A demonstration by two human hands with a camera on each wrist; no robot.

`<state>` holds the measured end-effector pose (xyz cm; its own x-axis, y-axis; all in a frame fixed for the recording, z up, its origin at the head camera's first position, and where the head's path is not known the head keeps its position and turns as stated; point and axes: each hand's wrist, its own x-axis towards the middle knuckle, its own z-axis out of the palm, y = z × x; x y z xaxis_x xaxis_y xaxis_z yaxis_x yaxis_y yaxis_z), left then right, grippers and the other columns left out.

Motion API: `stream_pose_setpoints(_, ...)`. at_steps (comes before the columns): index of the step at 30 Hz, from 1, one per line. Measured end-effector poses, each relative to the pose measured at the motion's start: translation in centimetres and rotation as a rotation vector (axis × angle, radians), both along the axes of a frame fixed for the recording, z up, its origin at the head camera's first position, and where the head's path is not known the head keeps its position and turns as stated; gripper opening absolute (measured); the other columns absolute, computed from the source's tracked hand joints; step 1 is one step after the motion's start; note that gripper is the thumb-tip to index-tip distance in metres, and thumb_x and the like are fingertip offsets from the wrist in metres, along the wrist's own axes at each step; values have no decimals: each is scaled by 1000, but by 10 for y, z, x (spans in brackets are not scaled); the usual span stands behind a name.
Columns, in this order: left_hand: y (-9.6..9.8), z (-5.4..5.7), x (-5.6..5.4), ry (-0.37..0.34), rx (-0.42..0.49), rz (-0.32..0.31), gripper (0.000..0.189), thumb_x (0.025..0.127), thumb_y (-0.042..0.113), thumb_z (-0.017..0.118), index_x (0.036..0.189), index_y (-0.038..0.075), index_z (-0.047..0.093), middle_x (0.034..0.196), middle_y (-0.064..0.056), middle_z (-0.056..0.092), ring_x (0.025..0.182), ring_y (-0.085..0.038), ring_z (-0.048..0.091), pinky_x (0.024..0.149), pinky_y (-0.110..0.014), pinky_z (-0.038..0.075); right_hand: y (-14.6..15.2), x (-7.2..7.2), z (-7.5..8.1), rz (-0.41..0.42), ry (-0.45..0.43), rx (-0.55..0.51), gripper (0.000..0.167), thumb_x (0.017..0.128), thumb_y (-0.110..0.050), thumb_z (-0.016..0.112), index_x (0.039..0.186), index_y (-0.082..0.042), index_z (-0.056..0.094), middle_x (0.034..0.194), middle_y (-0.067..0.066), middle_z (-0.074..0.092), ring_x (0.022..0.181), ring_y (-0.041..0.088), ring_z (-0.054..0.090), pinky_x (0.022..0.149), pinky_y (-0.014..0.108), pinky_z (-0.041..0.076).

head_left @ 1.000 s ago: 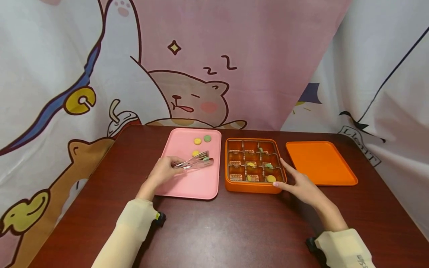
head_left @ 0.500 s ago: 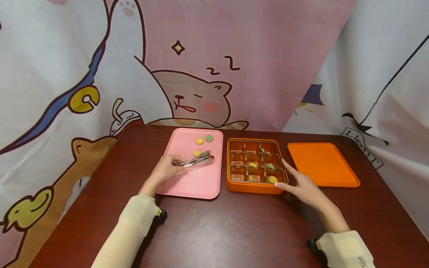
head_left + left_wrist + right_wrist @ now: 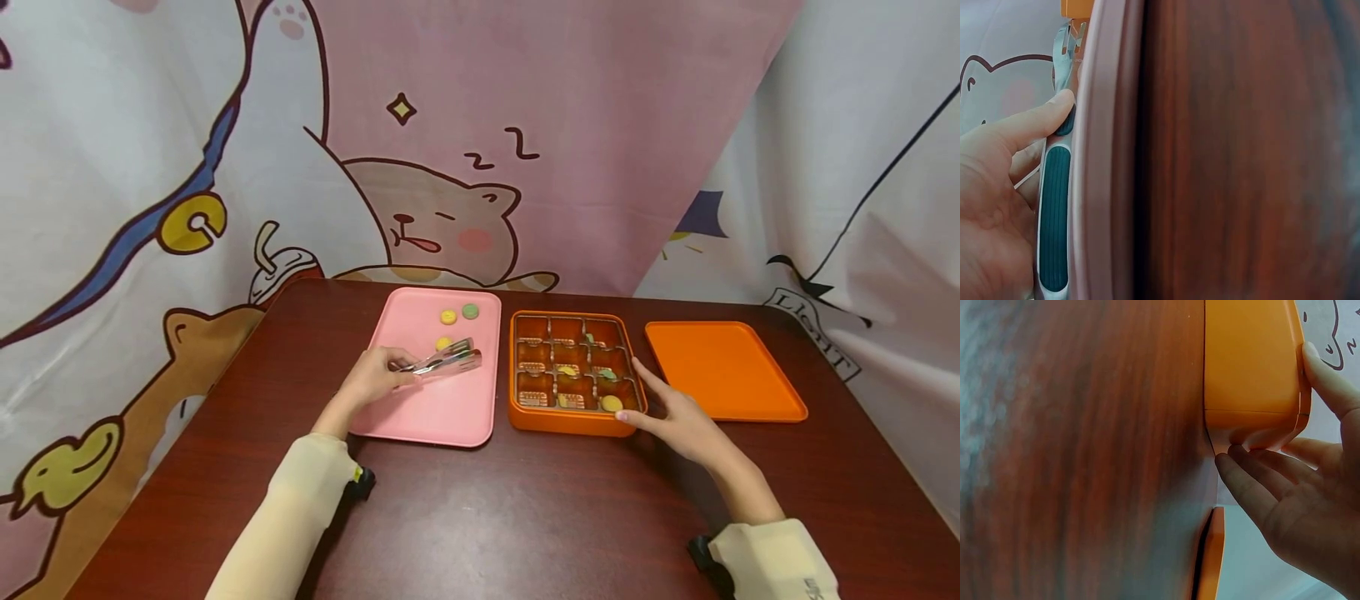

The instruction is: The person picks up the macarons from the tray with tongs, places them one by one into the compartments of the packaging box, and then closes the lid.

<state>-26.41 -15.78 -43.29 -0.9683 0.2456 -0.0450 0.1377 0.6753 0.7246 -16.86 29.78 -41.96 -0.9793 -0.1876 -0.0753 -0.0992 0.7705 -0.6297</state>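
Note:
My left hand (image 3: 372, 377) holds metal tongs (image 3: 437, 364) over the pink tray (image 3: 442, 417); its thumb lies on the teal-padded handle (image 3: 1055, 219) in the left wrist view. The tong tips are at a green macaron, mostly covered by them, so I cannot tell whether they pinch it. Two yellow macarons (image 3: 448, 317) and another green macaron (image 3: 470, 311) lie further back on the tray. My right hand (image 3: 684, 423) holds the near right corner of the orange box (image 3: 566, 422), thumb at the front rim, fingers against the side. Several yellow and green macarons (image 3: 611, 403) sit in its compartments.
An orange lid (image 3: 726, 371) lies flat on the table, right of the box. The dark wooden table (image 3: 465, 517) reaches towards me. A printed curtain (image 3: 570, 150) hangs behind its far edge.
The whole scene has shifted slightly rightward in the head view. The tong arms look closer together at the green macaron than a second ago. My right hand keeps its place on the box.

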Motion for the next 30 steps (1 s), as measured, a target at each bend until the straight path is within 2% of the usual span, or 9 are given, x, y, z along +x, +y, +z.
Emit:
stream_pose_setpoints(6, -3, -1, -1, 1, -13, -2, 22, 85, 14, 78, 105, 7, 76, 95, -8, 73, 74, -15, 57, 63, -24, 45, -1, 0, -1, 1, 5, 3, 93, 94, -47, 65, 161, -14, 9, 156, 35, 28, 138, 58, 32, 103, 73, 33)
stream_pose_setpoints(12, -3, 5, -1, -2, 31, 10, 24, 85, 14, 78, 108, 7, 76, 95, -10, 72, 64, -15, 59, 56, -25, 46, 0, 1, 0, 0, 13, 2, 93, 94, -46, 65, 161, -14, 9, 156, 34, 28, 139, 58, 32, 103, 73, 32)
stream_pose_setpoints(15, -2, 8, -3, 21, 25, 11, 25, 86, 15, 77, 109, 8, 76, 97, -10, 73, 67, -14, 59, 58, -25, 46, 0, 1, 1, -1, 11, -1, 94, 94, -46, 65, 161, -14, 9, 156, 34, 28, 139, 58, 31, 104, 74, 32)
stream_pose_setpoints(23, 9, 18, -8, 78, 20, 4, 25, 86, 18, 77, 110, 10, 77, 104, -9, 75, 87, -18, 64, 73, -28, 48, 0, 1, 2, -6, -3, 0, 94, 94, -47, 65, 161, -12, 9, 157, 34, 27, 139, 58, 31, 104, 74, 31)
stream_pose_setpoints(30, 21, 23, -10, 84, 57, -16, 26, 88, 18, 76, 112, 8, 75, 105, -11, 74, 88, -19, 62, 73, -27, 47, -1, 1, 3, -1, -4, 0, 93, 94, -46, 65, 161, -12, 10, 157, 34, 27, 139, 58, 31, 104, 74, 31)
